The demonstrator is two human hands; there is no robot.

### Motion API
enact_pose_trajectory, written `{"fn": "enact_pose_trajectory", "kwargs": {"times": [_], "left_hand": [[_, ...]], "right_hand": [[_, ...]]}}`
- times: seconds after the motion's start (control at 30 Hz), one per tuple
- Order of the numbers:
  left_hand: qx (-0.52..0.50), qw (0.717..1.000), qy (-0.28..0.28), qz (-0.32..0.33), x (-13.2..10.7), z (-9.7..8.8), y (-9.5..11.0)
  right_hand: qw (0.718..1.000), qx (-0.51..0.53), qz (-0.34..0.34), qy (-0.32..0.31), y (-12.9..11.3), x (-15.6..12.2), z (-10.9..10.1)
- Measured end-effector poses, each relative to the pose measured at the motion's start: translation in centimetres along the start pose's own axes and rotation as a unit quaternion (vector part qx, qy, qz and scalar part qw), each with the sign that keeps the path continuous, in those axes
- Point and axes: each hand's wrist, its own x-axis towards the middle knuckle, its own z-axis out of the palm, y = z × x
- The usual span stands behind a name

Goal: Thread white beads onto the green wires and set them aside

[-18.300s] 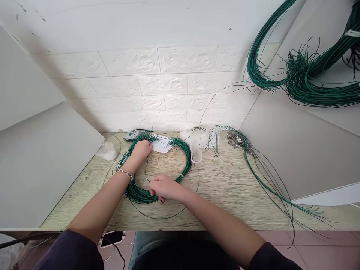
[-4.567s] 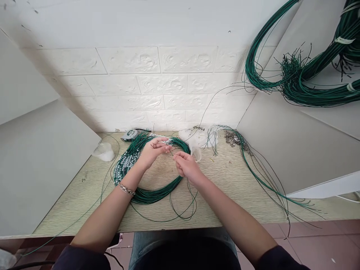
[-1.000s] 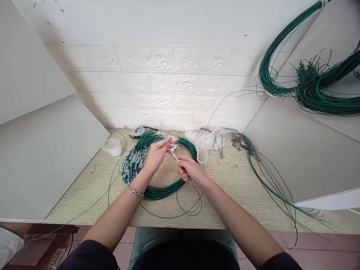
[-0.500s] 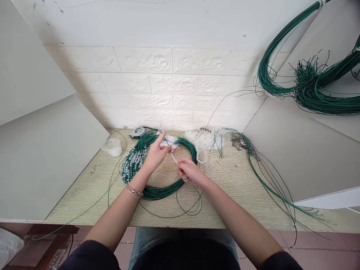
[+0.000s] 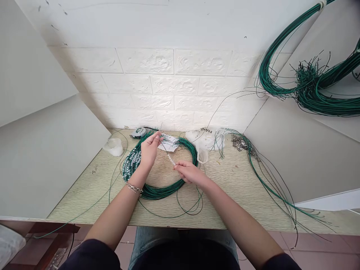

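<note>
Wire with small white beads (image 5: 169, 157) runs taut between our two hands, slanting from the upper left end down to the lower right. Our left hand (image 5: 148, 150) is raised over the far side of the green coil, its thumb and forefinger pressed together on the upper end of the beaded wire, the other fingers loosely curled. Our right hand (image 5: 189, 172) sits lower and nearer to us, its fingers bunched and pinching the lower end of the same wire just past the last bead. A bracelet (image 5: 134, 187) circles the left wrist.

Beneath both sets of fingers lies the coil of green wires (image 5: 157, 191), flat on the pale wood worktop (image 5: 230, 195); the stretch of the coil to the left of our left fingers carries many white beads. Thin loose loops of wire trail from under the right fingers toward the near edge of the worktop.

Beyond the left fingers, against the brick wall, we see a white slip of paper (image 5: 168, 143) and a small grey-green tape measure (image 5: 138, 132). Well to the left of them stands a clear plastic cup (image 5: 113, 146). To the right of our right fingers sit a white plastic bag (image 5: 203, 144), a fan of long green wires (image 5: 267, 183) and a small heap of metal bits (image 5: 239, 141). More green wire bundles (image 5: 312, 93) hang high on the right.
</note>
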Motion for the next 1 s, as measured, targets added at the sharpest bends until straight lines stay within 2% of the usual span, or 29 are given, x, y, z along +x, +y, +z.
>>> {"fn": "enact_pose_trajectory", "kwargs": {"times": [0.3, 0.43, 0.57, 0.73, 1.0], "left_hand": [[-0.093, 0.994, 0.017, -0.057, 0.9, -0.6, -0.1], [-0.142, 0.983, 0.034, -0.109, 0.8, -0.6, 0.1], [-0.136, 0.98, 0.011, -0.148, 0.9, -0.7, 0.2], [-0.096, 0.986, 0.0, -0.134, 0.9, -1.0, 0.4], [-0.121, 0.985, 0.013, -0.119, 1.6, -1.8, 0.5]], "right_hand": [[0.999, -0.04, -0.025, -0.017, 0.5, 0.4, -0.2], [0.999, -0.041, -0.033, -0.003, 0.9, 0.8, -0.3], [0.999, -0.016, -0.031, 0.024, 0.7, 0.7, -0.1], [0.998, 0.016, -0.032, 0.042, 0.0, 0.3, 0.0], [0.997, -0.009, -0.065, 0.033, 0.1, 0.2, -0.2]]}}
